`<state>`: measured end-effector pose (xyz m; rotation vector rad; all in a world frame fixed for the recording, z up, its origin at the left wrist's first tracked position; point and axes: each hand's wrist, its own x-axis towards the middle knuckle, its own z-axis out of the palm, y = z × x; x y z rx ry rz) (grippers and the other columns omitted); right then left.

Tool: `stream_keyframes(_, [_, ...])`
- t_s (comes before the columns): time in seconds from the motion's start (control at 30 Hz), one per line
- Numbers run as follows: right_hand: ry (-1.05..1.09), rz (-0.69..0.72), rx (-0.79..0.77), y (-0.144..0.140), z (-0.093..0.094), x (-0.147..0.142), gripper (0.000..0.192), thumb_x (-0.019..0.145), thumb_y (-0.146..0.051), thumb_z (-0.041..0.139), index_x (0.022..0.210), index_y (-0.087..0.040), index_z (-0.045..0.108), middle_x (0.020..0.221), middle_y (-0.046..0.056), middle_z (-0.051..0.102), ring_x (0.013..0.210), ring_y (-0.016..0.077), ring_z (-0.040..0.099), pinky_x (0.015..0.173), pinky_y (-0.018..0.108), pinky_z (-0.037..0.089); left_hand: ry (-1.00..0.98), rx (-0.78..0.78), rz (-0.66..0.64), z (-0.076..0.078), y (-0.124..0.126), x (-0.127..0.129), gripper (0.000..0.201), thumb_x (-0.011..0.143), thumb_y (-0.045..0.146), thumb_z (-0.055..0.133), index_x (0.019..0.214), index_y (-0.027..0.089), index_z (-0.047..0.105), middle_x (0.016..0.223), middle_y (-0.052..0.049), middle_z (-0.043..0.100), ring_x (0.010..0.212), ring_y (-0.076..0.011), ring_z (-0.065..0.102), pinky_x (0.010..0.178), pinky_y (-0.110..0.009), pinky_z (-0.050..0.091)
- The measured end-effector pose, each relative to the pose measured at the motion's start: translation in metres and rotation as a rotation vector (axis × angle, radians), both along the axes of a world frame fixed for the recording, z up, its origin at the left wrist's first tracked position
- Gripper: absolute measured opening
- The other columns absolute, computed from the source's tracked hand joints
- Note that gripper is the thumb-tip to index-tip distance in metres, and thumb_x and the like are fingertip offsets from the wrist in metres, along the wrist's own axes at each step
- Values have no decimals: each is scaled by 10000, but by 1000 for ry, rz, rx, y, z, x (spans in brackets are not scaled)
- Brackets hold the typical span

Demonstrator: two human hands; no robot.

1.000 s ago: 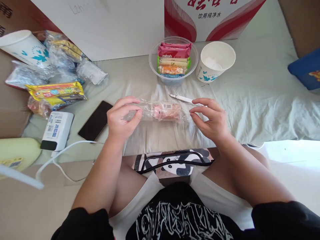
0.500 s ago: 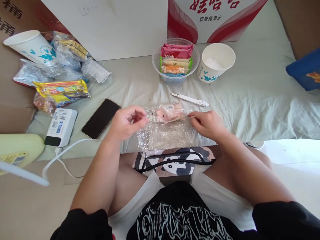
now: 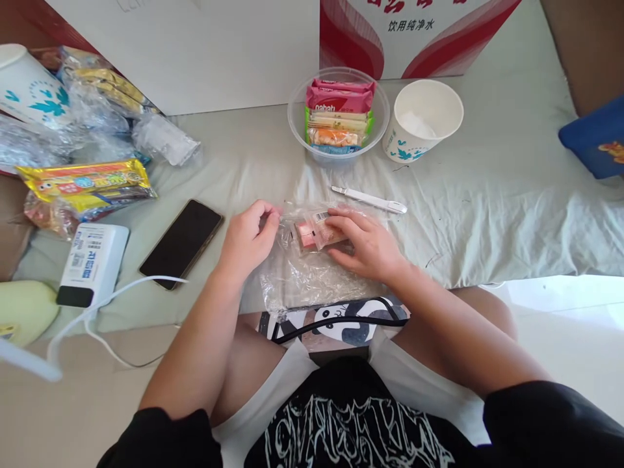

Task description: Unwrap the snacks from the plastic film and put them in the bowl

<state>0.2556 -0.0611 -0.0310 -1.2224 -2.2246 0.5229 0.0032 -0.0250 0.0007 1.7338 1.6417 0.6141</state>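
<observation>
A counter [image 3: 502, 195] covered in rumpled pale green cloth stretches across in front of the seated person. At its far side I see a big white cardboard box [image 3: 419, 52] with red curves. A heap of crinkly wrapped packages [image 3: 92, 110] sits far left. Between the person's hands lies a crumpled sheet of clear plastic film [image 3: 316, 279], reaching the near edge. Beyond it stands a round clear plastic bowl [image 3: 380, 120] of colourful snack packets [image 3: 340, 101], a white paper cup [image 3: 400, 148] just to its right.

The right hand [image 3: 365, 244] has its fingers parted across the right end of a pink wrapped packet; I can't tell whether they grip. The left hand [image 3: 251, 240] has thumb and forefinger pinched narrow at the film's left edge; whether film is caught between, I can't make out.

A flat black phone [image 3: 181, 244] lies left of that hand, and farther left a white power bank [image 3: 97, 260]. The pink wrapped packet [image 3: 307, 235] rests on the film. Just beyond lies a slim white cutter [image 3: 373, 198].
</observation>
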Motion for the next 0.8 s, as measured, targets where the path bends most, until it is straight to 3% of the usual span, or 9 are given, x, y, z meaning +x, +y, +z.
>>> stream_keyframes(0.2, [-82,-55,-46,5,0,-14,574,875,-336,700,1420,-203,581,1498,171,625,1365,364,609,1095,535,521,-623,-528,102,12,-4,12,239,879,447,572,843,250,442,875,-57,761,859,-227,739,503,-238,386])
stream_keyframes(0.37, [-40,-89,-60,6,3,-14,597,872,-411,714,1422,-220,582,1483,159,642,1361,349,622,1103,529,532,-835,-608,146,19,-1,16,284,766,400,654,830,239,429,866,-96,776,849,-263,771,480,-228,320])
stream_keyframes(0.53, [91,-105,9,9,4,-5,453,915,-440,673,1317,-232,645,1357,139,705,1246,288,686,1052,447,576,-802,-575,316,16,4,20,236,740,336,618,804,237,414,800,-47,759,681,-190,725,436,-213,231])
stream_keyframes(0.67, [252,-195,54,11,8,2,383,941,-479,628,1222,-224,674,1201,141,740,1116,281,718,974,436,595,-619,-448,351,7,5,21,165,808,329,563,772,239,430,619,16,638,444,-106,480,421,-235,186])
stream_keyframes(0.8, [412,-242,-188,13,4,10,465,992,-595,494,1272,-236,590,1205,134,726,1055,259,731,867,414,614,-368,-265,291,-4,5,13,149,886,310,544,763,239,501,567,28,567,512,-134,483,501,-266,346])
